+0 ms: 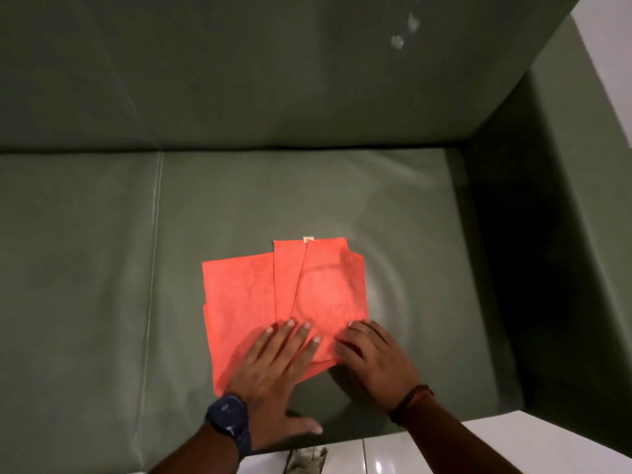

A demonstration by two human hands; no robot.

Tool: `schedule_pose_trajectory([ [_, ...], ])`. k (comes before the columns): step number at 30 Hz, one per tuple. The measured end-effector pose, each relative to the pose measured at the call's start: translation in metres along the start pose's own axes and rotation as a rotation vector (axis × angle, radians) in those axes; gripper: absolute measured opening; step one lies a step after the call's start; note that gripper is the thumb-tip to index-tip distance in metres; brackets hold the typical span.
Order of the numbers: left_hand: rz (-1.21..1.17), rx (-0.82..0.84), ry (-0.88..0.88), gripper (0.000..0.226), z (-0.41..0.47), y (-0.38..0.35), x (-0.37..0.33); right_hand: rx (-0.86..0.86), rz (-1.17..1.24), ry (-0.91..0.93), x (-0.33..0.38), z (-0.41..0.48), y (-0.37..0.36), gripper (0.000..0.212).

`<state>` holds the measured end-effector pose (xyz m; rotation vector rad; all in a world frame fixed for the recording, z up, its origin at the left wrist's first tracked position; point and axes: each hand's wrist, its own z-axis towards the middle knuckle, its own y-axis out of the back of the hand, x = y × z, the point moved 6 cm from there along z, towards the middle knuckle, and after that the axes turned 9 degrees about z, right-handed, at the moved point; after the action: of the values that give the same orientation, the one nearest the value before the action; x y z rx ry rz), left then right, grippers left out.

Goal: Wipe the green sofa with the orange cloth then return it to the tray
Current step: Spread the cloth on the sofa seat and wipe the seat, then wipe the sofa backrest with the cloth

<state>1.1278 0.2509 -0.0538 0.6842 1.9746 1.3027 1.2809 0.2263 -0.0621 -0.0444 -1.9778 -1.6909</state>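
The orange cloth [270, 299] lies partly folded on the seat of the green sofa [85, 251], with a small white tag at its far edge. My left hand [277, 374] rests flat on the cloth's near part, fingers spread, a dark watch on the wrist. My right hand [372, 357] presses on the cloth's near right corner with its fingers curled onto the fabric; a brown bracelet circles that wrist. No tray is in view.
The sofa backrest [273, 70] rises behind the seat and the armrest [564, 234] stands at the right. A seam [154, 268] divides the seat cushions. White glossy floor [478, 446] shows below the seat's front edge, with a foot [306, 461] on it.
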Motion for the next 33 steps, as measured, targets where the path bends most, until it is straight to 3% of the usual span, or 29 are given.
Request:
schedule_pose_trajectory([
  [5, -0.054, -0.134, 0.223, 0.097, 0.016, 0.023, 0.01, 0.136, 0.16, -0.007, 0.012, 0.045, 0.036, 0.025],
  [10, -0.404, -0.319, 0.215, 0.039, 0.058, 0.103, 0.058, 0.206, 0.266, -0.073, -0.003, 0.104, 0.127, 0.018],
  [14, -0.366, -0.48, 0.188, 0.021, 0.129, 0.235, 0.088, -0.01, 0.211, -0.095, -0.033, 0.172, 0.254, 0.018],
  [16, -0.394, -0.633, 0.13, 0.02, 0.178, 0.311, 0.098, -0.348, 0.079, -0.217, -0.062, 0.2, 0.325, 0.022],
  [17, -0.356, -0.712, 0.119, 0.029, 0.199, 0.346, 0.105, -0.643, 0.014, -0.294, -0.076, 0.204, 0.359, 0.027],
  [19, -0.151, -0.818, 0.169, 0.077, 0.228, 0.395, 0.122, -1.231, 0.103, -0.397, -0.083, 0.194, 0.387, 0.044],
  [20, -0.032, -0.856, 0.209, 0.103, 0.232, 0.409, 0.134, -1.346, 0.13, -0.425, -0.079, 0.198, 0.376, 0.052],
  [22, 0.204, -0.913, 0.229, 0.13, 0.221, 0.415, 0.159, -1.206, 0.211, -0.492, -0.079, 0.226, 0.326, 0.062],
  [24, 0.385, -0.861, 0.171, 0.138, 0.208, 0.394, 0.19, -1.033, 0.419, -0.64, -0.095, 0.252, 0.28, 0.074],
  [25, 0.457, -0.796, 0.148, 0.14, 0.201, 0.379, 0.206, -1.036, 0.481, -0.713, -0.106, 0.261, 0.27, 0.078],
  [28, 0.579, -0.634, 0.146, 0.15, 0.193, 0.352, 0.243, -1.144, 0.541, -0.895, -0.132, 0.289, 0.266, 0.082],
  [33, 0.645, -0.685, 0.171, 0.152, 0.195, 0.345, 0.251, -1.429, 0.483, -0.968, -0.125, 0.316, 0.258, 0.078],
])
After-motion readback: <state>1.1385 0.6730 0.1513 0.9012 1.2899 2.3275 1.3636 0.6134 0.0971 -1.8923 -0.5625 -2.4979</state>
